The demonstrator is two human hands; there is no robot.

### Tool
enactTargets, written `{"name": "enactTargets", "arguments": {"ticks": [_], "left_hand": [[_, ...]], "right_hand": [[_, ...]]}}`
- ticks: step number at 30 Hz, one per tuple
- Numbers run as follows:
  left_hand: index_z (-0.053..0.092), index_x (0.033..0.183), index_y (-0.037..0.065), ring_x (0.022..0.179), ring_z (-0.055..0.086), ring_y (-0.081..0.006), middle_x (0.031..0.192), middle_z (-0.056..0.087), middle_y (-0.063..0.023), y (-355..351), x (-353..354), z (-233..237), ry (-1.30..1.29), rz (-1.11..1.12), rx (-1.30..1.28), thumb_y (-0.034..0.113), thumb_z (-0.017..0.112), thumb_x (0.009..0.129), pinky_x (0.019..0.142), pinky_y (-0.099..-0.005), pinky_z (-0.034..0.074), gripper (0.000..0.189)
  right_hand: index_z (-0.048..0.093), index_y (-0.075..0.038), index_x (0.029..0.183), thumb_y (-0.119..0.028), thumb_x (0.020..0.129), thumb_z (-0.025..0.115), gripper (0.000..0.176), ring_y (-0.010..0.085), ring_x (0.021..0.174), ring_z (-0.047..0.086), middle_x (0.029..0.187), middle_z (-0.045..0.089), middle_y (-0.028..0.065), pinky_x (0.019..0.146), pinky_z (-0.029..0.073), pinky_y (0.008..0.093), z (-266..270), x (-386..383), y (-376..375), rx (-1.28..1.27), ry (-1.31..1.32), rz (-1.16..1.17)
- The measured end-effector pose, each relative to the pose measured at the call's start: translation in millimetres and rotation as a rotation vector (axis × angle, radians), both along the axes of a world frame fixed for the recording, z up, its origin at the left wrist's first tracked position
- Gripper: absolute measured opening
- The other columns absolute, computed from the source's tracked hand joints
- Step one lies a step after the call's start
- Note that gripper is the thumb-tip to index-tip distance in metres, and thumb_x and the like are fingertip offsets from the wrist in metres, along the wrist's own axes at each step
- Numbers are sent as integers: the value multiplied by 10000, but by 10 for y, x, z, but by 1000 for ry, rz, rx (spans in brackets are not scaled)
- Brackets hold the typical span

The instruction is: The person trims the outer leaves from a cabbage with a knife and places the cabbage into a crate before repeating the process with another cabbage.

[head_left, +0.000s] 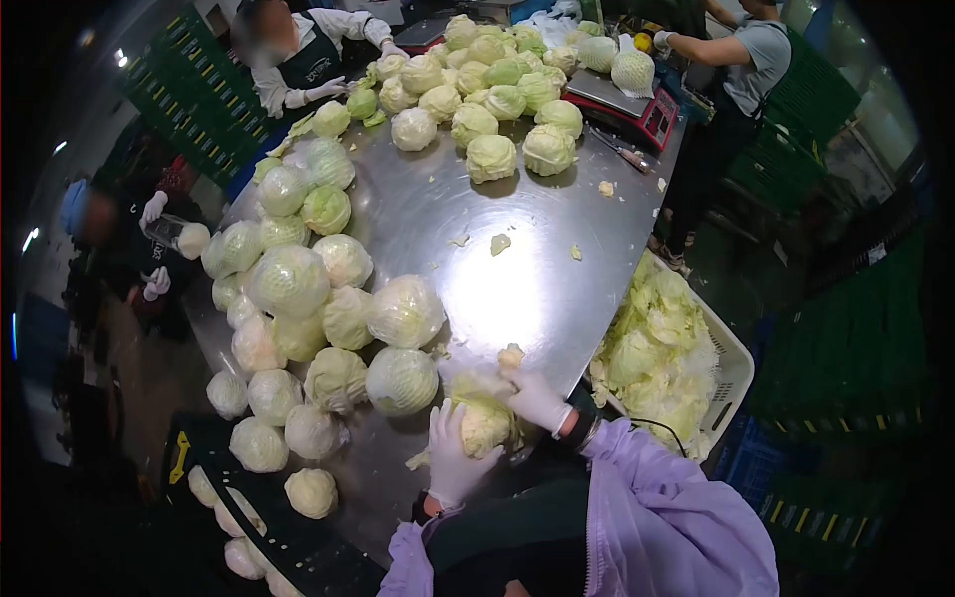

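My left hand (458,458), in a white glove, holds the near side of a pale green cabbage (486,426) at the table's front edge. My gloved right hand (540,400) is at the cabbage's upper right with its fingers curled. A pale blur lies to the left of those fingers, so what they grip cannot be made out. A small cut chunk of cabbage (510,356) shows just beyond the right fingertips. Close by on the left sit a netted cabbage (402,382) and a film-wrapped cabbage (406,311).
Cabbages (477,85) pile up at the far end of the metal table (398,219), beside a red scale (652,114) and a knife (627,154). A white crate (731,363) of leaves stands right. A green crate (214,448) is left. Several people work around the table.
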State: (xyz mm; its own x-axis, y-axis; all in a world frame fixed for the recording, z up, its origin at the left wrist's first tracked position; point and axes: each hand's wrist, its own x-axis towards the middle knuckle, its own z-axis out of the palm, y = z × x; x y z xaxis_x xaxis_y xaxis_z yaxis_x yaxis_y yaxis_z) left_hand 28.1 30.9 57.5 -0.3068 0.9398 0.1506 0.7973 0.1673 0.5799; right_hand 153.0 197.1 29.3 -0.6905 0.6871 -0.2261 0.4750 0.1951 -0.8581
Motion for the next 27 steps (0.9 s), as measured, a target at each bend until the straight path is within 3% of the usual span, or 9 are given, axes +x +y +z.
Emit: {"name": "enactTargets", "arguments": {"ticks": [9,11,16,20,21,22,23,25,27], "left_hand": [[293,1422,40,1305,364,-365,1406,356,-210,-379,-420,-301,-515,-28,21,285,797,694,1076,-455,323,919],[308,1418,33,1248,449,-323,1381,401,-171,-376,-507,-336,-1250,195,211,315,782,711,1056,-420,368,897],[371,1381,31,1255,449,-332,1396,419,-195,-236,-383,-318,-1925,254,277,455,356,949,1008,-472,427,605],[371,1397,64,1247,461,-351,1392,426,-191,-52,-166,-249,-965,1,88,502,356,946,1006,-488,430,629],[354,1410,77,1261,448,-353,1399,417,-194,-1,-172,-342,-1751,-20,131,518,336,951,1014,-513,417,637],[337,1424,90,1276,435,-355,1405,409,-197,36,-154,-396,-2539,-50,164,534,316,955,1021,-537,404,646],[337,1424,90,1276,435,-355,1405,409,-197,121,-107,-256,-2543,-56,167,534,316,955,1021,-537,404,646],[274,1452,91,1329,373,-338,1450,350,-181,357,-9,213,-1650,-5,150,578,295,952,1012,-563,402,699],[253,1460,92,1329,376,-333,1461,337,-169,418,34,293,-1774,5,166,587,292,953,1008,-552,410,709]], "right_hand": [[667,-67,925,-341,775,665,312,402,748,628,778,648,207,676,499,458,-252,299,220,244,-229,-33],[670,-91,955,-355,762,664,327,387,770,638,807,659,185,698,505,460,-367,540,333,227,-233,-56],[671,-92,1030,-279,719,686,364,372,763,638,820,658,184,673,508,456,-433,1604,734,440,-501,-192],[610,-50,1153,-255,690,773,532,308,713,629,894,655,160,647,507,408,195,1839,747,622,-464,-396],[585,-39,1191,-237,688,792,578,269,695,625,920,651,147,639,509,380,323,1765,691,608,-329,-463],[545,-36,1242,-221,715,777,605,219,677,608,944,644,129,628,508,337,455,1580,611,443,-225,-389],[505,-34,1293,-205,742,763,632,169,660,592,968,638,111,617,507,294,587,1329,494,277,-122,-316],[376,-50,1400,-227,806,710,704,110,664,581,1032,622,77,605,502,240,823,907,213,-511,292,-218],[226,-81,1473,-327,882,652,769,101,649,585,1125,593,74,591,503,225,681,666,57,-780,458,-31]]}}
